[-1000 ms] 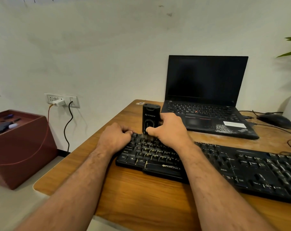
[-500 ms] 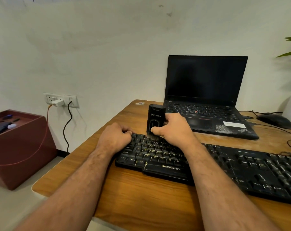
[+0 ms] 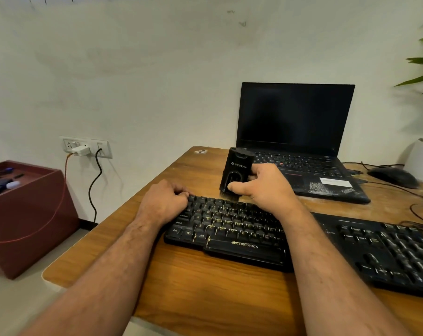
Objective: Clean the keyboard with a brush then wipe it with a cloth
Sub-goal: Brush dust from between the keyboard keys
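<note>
A black Zebronics keyboard (image 3: 230, 229) lies across the wooden desk (image 3: 205, 287), running off to the right. My right hand (image 3: 266, 187) grips a black block-shaped brush (image 3: 237, 170) upright, thumb on its front, with the bristles down at the keyboard's far edge. My left hand (image 3: 164, 200) rests on the keyboard's upper left corner, fingers curled over its edge. No cloth is in view.
An open black laptop (image 3: 297, 141) stands behind the keyboard. A black mouse (image 3: 392, 175) with cables and a white plant pot (image 3: 421, 161) sit at the right. A maroon box (image 3: 23, 214) stands on the floor at left, below a wall socket (image 3: 84, 147).
My right hand has carried the brush rightward and a little away along the keyboard's top rows. The left hand has stayed on the keyboard's corner.
</note>
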`<state>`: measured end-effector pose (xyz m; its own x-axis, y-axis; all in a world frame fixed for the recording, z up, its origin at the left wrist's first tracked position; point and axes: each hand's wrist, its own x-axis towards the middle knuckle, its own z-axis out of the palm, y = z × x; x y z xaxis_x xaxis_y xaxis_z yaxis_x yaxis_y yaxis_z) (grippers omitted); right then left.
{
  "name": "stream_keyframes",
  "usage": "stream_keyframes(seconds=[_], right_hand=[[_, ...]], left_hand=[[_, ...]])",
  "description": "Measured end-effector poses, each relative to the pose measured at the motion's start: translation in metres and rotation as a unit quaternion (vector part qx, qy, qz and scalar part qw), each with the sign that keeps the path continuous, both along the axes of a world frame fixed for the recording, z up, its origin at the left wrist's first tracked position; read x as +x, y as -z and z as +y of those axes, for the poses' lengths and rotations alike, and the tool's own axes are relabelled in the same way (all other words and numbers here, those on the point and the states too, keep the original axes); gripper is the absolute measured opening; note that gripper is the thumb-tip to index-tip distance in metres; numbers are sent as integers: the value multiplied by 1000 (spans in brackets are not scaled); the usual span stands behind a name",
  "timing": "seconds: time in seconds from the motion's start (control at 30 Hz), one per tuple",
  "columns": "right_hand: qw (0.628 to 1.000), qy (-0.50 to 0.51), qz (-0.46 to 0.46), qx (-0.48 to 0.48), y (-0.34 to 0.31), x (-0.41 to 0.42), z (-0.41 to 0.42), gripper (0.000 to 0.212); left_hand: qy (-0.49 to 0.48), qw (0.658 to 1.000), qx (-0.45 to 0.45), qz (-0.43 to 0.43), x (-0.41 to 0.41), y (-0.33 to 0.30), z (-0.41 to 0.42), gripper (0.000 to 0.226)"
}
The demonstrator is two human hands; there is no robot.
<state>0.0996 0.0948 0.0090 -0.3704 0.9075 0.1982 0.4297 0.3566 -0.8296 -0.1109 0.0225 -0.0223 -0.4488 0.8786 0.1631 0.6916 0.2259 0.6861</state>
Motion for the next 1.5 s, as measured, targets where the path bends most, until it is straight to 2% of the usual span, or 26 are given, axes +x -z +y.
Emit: stream_keyframes(seconds=[0.13, 0.23, 0.3, 0.4, 0.47, 0.57, 0.73, 0.83, 1.0, 1.13, 1.27, 1.4, 1.5], right_hand=[[996, 80, -37, 28, 6, -4, 0, 25], [1000, 8, 8, 4, 1, -7, -5, 24], [999, -34, -3, -16, 2, -15, -13, 29], [993, 35, -80, 73, 6, -32, -22, 28], [988, 35, -94, 114, 4, -38, -25, 27], [992, -51, -74, 84, 3, -43, -32, 25], [994, -10, -68, 88, 4, -41, -29, 22], [996, -80, -32, 23, 2, -36, -31, 30], [995, -7, -60, 73, 3, -37, -30, 23], [995, -92, -36, 28, 2, -34, -34, 27], [995, -26, -58, 74, 4, -38, -35, 25], [991, -112, -51, 42, 1, -31, -43, 28], [992, -73, -62, 78, 4, -31, -48, 20]], left_hand=[[2, 1000, 2, -1, 0, 0, 0, 21], [3, 1000, -2, 0, -1, 1, 0, 21], [5, 1000, -2, 3, -2, 2, 1, 22], [8, 1000, -1, 7, -2, 2, 2, 21], [4, 1000, 2, 12, -2, 2, 1, 22], [-7, 999, 11, 37, -2, 3, 1, 26], [7, 1000, 6, 14, 0, 2, 1, 22], [0, 1000, 7, 11, -1, 3, 1, 17], [3, 1000, 0, 8, -1, 2, 1, 18], [-2, 1000, 7, 14, -1, 3, 0, 17], [-2, 1000, 7, 9, -1, 3, 1, 22], [-7, 1000, 12, 17, -2, 5, 0, 24], [-12, 1000, 7, 20, -3, 5, 1, 20]])
